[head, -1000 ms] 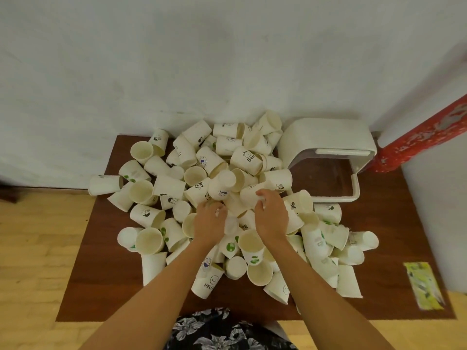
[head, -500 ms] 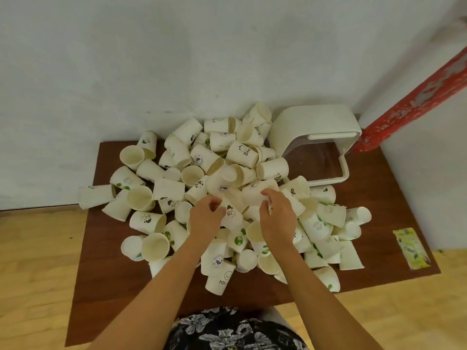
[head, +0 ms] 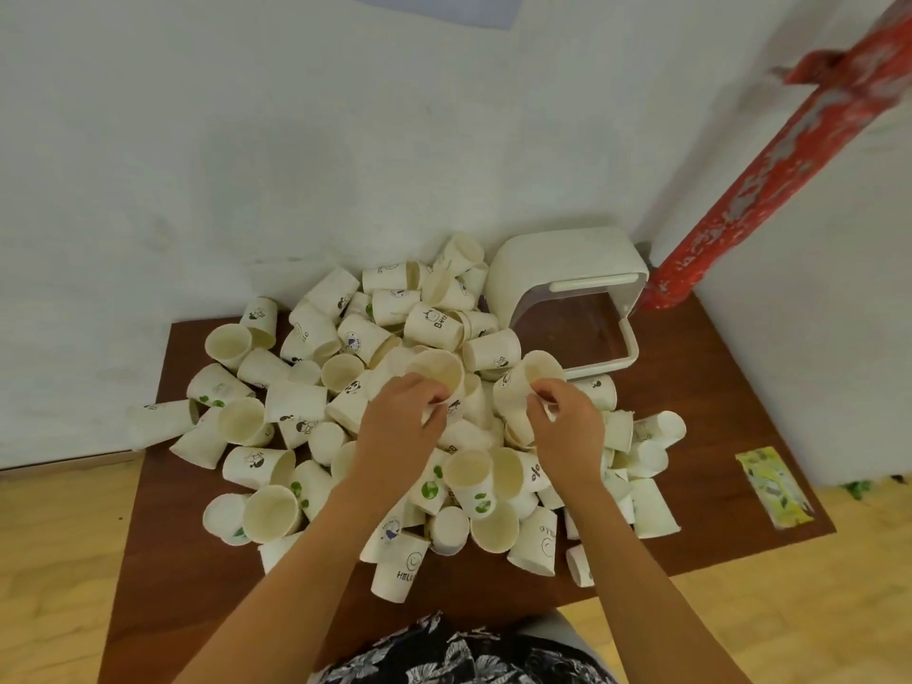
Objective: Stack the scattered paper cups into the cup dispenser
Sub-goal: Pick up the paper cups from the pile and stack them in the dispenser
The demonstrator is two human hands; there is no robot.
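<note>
While the pile of paper cups (head: pixel 316 333) is too jumbled to count exactly, it is well over fifty, heaped across the middle of the brown desk (head: pixel 740 387), most lying on their sides, a few mouth-up. One cup dispenser (head: pixel 567 283), white with a loop base, sits at the far right of the desk, just beside the heap, with cups touching its left side. Two hands work at the heap's top. The left hand (head: pixel 402 427) pinches the rim of an open-mouthed cup (head: pixel 439 375). The right hand (head: pixel 567 427) grips another cup (head: pixel 518 392) by its rim, tilted, mouth facing far-right toward the dispenser. Loose cups crowd all around both held cups and under the forearms. One yellow-green packet (head: pixel 772 486) lies flat at the desk's right edge, well apart from the cups. One red peeling pipe (head: pixel 789 140) runs up behind the dispenser against the white wall (head: pixel 247 140). Wood floor (head: pixel 49 560) on both sides. Readable print: "HELLO" on a near cup (head: pixel 397 567), "Bear" with a cartoon on a far cup (head: pixel 434 323); others carry pandas and green leaf marks, too small to read.
</note>
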